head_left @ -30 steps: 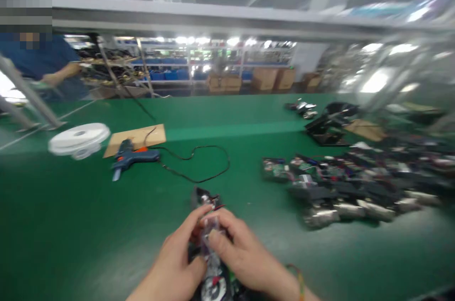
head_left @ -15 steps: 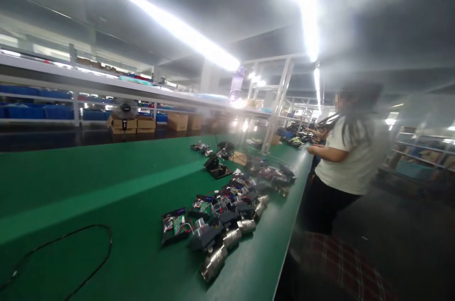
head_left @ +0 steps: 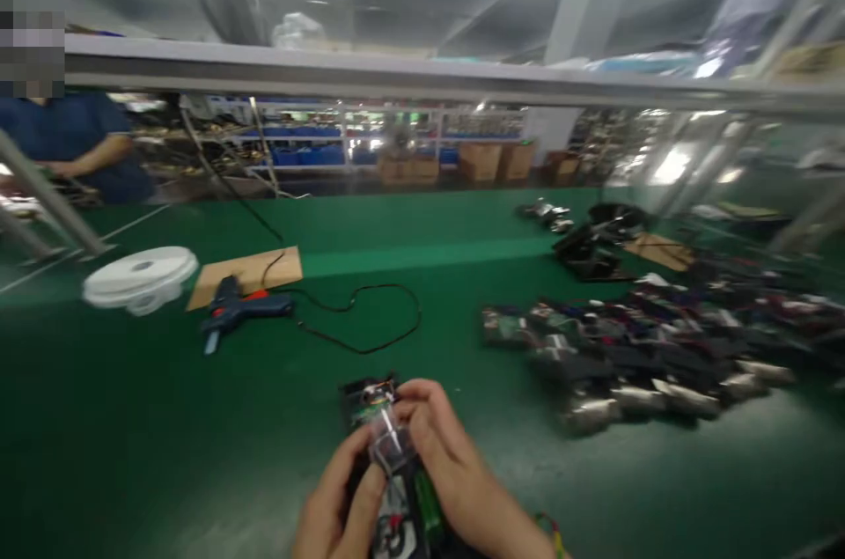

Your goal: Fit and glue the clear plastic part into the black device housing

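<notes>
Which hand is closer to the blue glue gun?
Left. The left hand is at the bottom, below and right of the blue glue gun; the right hand is farther right. Both hold a small circuit board assembly.

Dim overall, greenish cast off the table. Brightest patches at far right behind the frame posts, blown out to white glare. Motion blur throughout; hands and parts pile smeared, detail lost. Wide-angle bending toward edges, overhead rail bowed. Soft, faint shadows under cable and glue gun. Upper-left corner pixelated.
</notes>
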`<state>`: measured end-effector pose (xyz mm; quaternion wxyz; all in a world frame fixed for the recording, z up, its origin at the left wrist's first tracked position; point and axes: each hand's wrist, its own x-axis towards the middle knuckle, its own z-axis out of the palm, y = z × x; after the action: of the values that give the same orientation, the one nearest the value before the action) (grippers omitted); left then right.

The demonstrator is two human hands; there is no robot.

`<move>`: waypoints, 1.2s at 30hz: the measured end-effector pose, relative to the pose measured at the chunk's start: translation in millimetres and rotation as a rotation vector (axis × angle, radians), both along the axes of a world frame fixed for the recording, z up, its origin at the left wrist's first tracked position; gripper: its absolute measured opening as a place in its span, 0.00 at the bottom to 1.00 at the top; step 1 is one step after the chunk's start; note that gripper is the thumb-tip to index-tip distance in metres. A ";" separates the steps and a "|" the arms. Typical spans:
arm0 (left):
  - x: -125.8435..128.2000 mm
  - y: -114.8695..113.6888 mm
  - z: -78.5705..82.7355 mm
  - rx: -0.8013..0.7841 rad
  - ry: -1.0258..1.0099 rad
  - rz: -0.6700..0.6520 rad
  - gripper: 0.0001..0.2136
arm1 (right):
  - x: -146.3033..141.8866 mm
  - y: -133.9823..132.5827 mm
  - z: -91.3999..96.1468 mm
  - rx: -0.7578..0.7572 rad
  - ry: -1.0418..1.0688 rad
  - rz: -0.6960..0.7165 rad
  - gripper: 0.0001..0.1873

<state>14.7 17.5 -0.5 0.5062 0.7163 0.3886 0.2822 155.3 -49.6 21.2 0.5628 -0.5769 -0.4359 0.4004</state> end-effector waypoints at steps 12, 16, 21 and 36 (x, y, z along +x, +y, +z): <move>-7.2 -12.5 -12.0 -0.259 -0.343 0.025 0.26 | 16.9 -43.8 2.8 0.080 -0.603 0.159 0.13; -8.1 -12.8 -11.4 -0.259 -0.349 0.020 0.26 | 13.8 -36.6 9.0 -0.048 -0.541 0.210 0.14; -6.6 -11.8 -12.2 -0.280 -0.392 -0.021 0.24 | 11.3 -30.3 13.1 -0.133 -0.418 0.204 0.07; -12.0 -9.7 -1.2 -0.559 -0.484 -0.142 0.28 | 7.8 -25.9 20.9 -0.278 -0.338 0.187 0.04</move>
<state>2.7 7.8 -1.7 0.7776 0.4884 0.2689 0.2907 163.1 -75.5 42.1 0.3576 -0.6647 -0.5162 0.4048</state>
